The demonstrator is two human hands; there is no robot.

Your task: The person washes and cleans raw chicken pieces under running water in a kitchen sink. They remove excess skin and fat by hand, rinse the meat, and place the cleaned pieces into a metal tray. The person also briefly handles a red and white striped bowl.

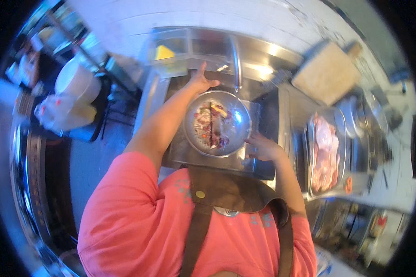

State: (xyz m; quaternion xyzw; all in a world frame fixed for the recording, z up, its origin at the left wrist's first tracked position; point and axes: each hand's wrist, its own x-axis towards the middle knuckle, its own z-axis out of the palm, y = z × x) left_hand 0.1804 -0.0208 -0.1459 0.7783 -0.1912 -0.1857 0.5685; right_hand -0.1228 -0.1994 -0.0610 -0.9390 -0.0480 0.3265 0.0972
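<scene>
A round metal bowl (194, 138) sits in the steel sink area in front of me, with reddish and yellowish food scraps (222, 113) inside. A thin dark line runs down its middle; I cannot make out what it is. My left hand (202, 82) is by the far left rim, thumb and fingers spread, holding nothing visible. Beside the right rim, my right hand (265, 147) has its fingers apart and pointing toward the bowl; it is blurred, and whether it touches the rim is unclear. A curved metal faucet (236, 60) rises behind the bowl.
A clear plastic container (182, 44) with a yellow piece stands back left. To the right, a metal tray (310, 177) holds raw pink meat, with a cutting board (328, 74) behind it. Further left are a white bucket (74, 81) and a plastic bag (60, 113).
</scene>
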